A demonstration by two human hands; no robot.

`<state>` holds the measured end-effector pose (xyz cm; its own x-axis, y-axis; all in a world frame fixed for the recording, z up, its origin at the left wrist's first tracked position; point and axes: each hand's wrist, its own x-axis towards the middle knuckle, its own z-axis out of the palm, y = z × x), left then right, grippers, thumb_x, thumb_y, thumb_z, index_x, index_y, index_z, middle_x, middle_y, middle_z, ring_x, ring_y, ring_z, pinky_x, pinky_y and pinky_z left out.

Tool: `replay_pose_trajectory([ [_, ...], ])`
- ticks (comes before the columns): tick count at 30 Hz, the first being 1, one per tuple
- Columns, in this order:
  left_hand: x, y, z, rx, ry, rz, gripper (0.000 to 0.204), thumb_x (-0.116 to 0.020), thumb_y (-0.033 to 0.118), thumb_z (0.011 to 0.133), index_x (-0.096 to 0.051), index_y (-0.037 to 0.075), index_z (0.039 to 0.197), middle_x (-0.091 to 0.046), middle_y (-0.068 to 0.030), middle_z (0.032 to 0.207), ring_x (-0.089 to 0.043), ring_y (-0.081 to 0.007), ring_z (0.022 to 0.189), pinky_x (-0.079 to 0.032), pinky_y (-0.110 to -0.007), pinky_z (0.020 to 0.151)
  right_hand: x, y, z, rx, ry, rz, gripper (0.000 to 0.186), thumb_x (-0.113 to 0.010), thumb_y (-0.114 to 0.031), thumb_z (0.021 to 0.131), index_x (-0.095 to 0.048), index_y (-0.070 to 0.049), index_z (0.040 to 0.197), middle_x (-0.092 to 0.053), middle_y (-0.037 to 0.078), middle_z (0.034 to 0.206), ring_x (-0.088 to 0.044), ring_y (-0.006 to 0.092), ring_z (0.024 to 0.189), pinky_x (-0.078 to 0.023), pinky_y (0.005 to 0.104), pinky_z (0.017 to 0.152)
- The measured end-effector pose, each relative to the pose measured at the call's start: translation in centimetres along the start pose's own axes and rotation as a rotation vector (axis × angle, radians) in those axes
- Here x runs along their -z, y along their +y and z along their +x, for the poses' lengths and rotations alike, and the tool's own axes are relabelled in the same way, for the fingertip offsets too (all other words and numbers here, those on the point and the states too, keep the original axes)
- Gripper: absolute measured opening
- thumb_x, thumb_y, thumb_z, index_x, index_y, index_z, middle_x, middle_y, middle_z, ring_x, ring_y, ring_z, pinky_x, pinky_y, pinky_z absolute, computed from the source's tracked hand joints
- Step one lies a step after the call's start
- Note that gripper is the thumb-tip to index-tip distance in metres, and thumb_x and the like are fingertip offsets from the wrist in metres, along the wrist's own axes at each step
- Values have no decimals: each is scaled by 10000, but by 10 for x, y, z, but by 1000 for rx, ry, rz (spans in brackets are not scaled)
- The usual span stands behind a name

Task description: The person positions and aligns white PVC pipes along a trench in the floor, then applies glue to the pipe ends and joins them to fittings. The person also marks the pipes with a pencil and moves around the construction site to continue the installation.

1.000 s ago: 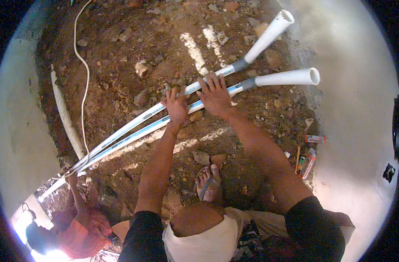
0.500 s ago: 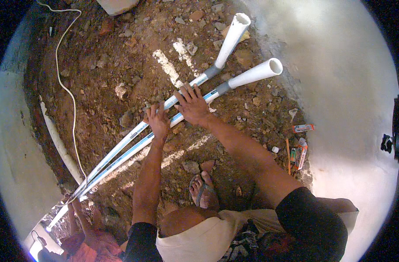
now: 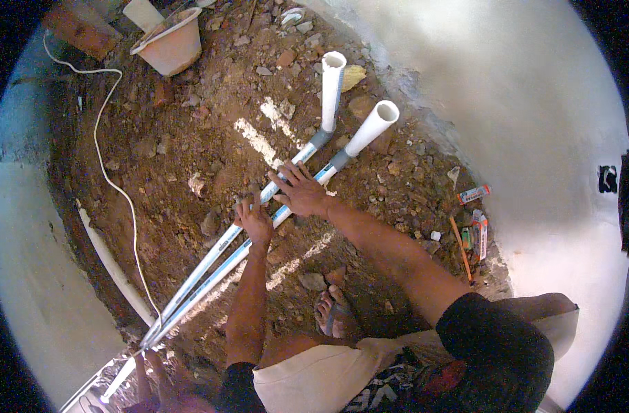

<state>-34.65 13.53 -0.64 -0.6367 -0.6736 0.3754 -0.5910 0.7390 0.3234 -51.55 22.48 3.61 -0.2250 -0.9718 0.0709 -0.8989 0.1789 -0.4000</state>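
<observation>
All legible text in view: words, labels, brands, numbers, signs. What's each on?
Not transcribing any wording; locations only:
Upper white pipe: small dark and blue print, too small to read.
Lower white pipe: print along its blue stripe, too small to read.
Two orange-and-white boxes: printed labels, not copied out.
Black shirt: large white lettering, only partly showing.
Black wall mark: can't tell whether it's writing.

Black short-sleeved shirt [image 3: 497,341] with white-and-red print [image 3: 390,389]; beige shorts [image 3: 304,378]; grey-strapped sandal [image 3: 331,318].
</observation>
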Motion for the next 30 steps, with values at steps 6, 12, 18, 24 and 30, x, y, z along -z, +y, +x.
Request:
replay_pose_trajectory([
  [6, -2, -6, -2, 34, -6, 6, 507, -619, 65, 693, -628, 122, 1197, -533, -110, 1082, -465, -342, 1042, -336, -511, 828, 23, -18, -15, -188, 117, 395, 634, -448, -392, 976, -261, -50, 1476, -359, 233, 1438, -275, 381, 1379, -258, 454, 1135],
  [12, 0, -16, 0, -22, 47, -81, 522, -629, 39, 711, -615, 139, 1223, -539, -122, 1132, -460, -353, 1096, -371, -472, 884, 25, -30, -75, -676, 416, 1233, 543, -442, -464, 983, -503, -14, 1280, -617, 166, 988, -586, 304, 960, -462, 418, 891],
  [18, 2, -2, -2, 27, -1, 14, 519, -627, 50, 742, -601, 155, 1250, -514, -102, 1133, -461, -330, 1090, -359, -488, 836, 37, -9, -143, -1109, 384, 2155, 546, -466, -573, 934, -518, -114, 1225, -638, 78, 1020, -486, 189, 452, -458, 363, 453],
  [24, 5, -2, 0, 36, -19, 29, 540, -606, 31, 731, -598, 140, 1260, -499, -108, 1099, -454, -345, 1032, -350, -505, 810, 120, -37, -107, -1036, 347, 2560, 644, -437, -669, 899, -504, -139, 1260, -603, 105, 938, -580, 260, 743, -515, 429, 696],
  [30, -8, -28, 0, -58, 7, 21, 641, -611, 52, 693, -549, 172, 1320, -503, -143, 1130, -435, -376, 1078, -334, -544, 847, 100, -22, -105, -967, 154, 1849, 623, -463, -640, 900, -561, -116, 1220, -635, 137, 912, -628, 305, 803, -502, 454, 745],
])
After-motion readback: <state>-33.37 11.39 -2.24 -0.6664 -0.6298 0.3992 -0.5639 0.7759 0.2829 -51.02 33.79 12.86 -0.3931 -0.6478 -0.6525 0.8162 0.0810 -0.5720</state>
